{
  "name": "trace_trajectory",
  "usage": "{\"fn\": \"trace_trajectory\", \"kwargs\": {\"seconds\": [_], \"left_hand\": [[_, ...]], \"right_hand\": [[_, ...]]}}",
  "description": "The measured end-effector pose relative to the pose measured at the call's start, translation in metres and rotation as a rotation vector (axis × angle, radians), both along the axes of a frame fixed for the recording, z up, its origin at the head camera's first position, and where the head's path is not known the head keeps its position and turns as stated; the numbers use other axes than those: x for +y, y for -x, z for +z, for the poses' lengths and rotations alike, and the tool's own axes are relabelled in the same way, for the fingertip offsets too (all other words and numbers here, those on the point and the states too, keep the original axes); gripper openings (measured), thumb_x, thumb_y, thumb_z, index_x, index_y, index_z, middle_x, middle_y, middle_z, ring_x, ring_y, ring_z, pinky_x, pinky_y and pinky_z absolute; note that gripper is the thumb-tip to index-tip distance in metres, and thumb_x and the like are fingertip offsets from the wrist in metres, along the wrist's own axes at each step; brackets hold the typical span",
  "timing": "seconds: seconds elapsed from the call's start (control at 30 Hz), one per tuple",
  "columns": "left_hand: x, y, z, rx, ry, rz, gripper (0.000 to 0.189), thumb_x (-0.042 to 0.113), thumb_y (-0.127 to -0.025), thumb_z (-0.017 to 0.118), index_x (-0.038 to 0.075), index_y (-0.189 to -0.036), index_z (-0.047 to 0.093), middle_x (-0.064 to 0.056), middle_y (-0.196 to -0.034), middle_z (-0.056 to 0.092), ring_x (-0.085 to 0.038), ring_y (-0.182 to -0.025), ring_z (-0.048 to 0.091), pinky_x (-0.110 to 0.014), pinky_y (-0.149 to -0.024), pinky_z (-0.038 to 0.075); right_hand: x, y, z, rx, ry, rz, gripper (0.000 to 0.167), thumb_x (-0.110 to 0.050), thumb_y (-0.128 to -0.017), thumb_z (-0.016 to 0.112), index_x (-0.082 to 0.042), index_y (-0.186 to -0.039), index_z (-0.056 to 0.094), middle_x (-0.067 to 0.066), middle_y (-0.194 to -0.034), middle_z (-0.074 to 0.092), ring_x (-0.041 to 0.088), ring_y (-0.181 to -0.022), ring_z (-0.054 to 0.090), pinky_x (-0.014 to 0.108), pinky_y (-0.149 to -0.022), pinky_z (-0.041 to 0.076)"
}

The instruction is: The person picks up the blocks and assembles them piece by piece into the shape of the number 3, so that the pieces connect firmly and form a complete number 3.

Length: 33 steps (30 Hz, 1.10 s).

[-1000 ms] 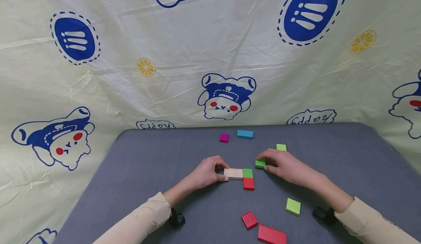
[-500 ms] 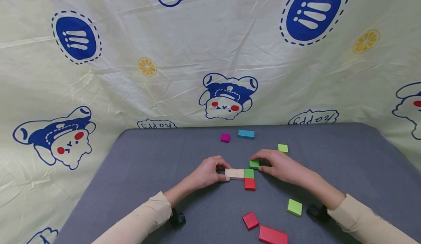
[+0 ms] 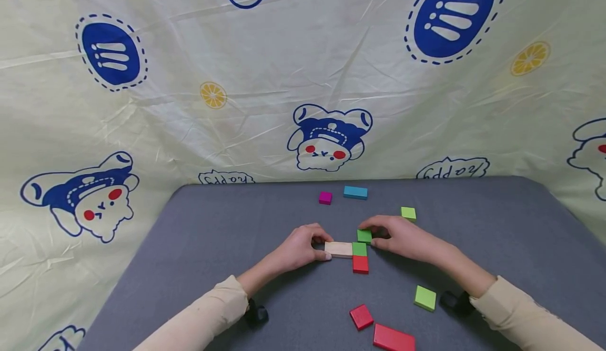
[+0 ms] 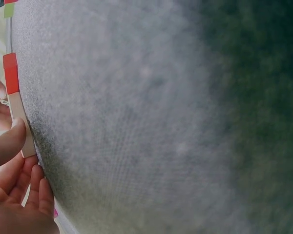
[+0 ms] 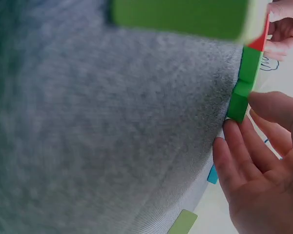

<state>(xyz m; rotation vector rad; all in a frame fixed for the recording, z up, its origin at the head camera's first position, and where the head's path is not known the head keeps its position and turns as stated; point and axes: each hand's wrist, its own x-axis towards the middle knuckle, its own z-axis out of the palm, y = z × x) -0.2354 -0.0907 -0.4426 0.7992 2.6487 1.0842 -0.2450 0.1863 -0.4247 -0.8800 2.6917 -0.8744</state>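
My left hand [image 3: 303, 247] grips the left end of a plain wooden block [image 3: 339, 249] between thumb and fingers; the left wrist view shows the thumb [image 4: 10, 141] on its face. Against that block's right end lies a green block [image 3: 359, 249], with a red block [image 3: 360, 264] on its near side. My right hand [image 3: 402, 238] pinches a second green block [image 3: 364, 236], just beyond the first one and slightly right of it. In the right wrist view this held green block [image 5: 239, 102] appears to touch the other green block [image 5: 250, 64].
A magenta block [image 3: 325, 198] and a blue block [image 3: 355, 192] lie near the table's far edge. Light green blocks sit at the right, one far [image 3: 408, 213] and one near [image 3: 425, 298]. A small red block [image 3: 362, 317] and a long red block [image 3: 394, 337] lie in front.
My right hand has brought its green block leftward, close against the far side of the joined blocks. The left hand keeps its grip on the wooden block.
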Motion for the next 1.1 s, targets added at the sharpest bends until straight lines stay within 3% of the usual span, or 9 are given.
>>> {"fn": "trace_trajectory", "kwargs": {"seconds": [1.1], "left_hand": [[0.0005,-0.0004,-0.0009,-0.008,0.0,0.012,0.024,0.014,-0.083,0.08,0.013,-0.106,0.074,0.009,-0.096,0.061,-0.008,-0.089,0.053,-0.024,-0.08,0.044]], "right_hand": [[-0.0074,0.0019,-0.002,0.021,0.009,0.025,0.029,-0.01,-0.094,0.066,-0.012,-0.122,0.068,-0.002,-0.114,0.064,0.016,-0.097,0.057,0.043,-0.088,0.049]]}}
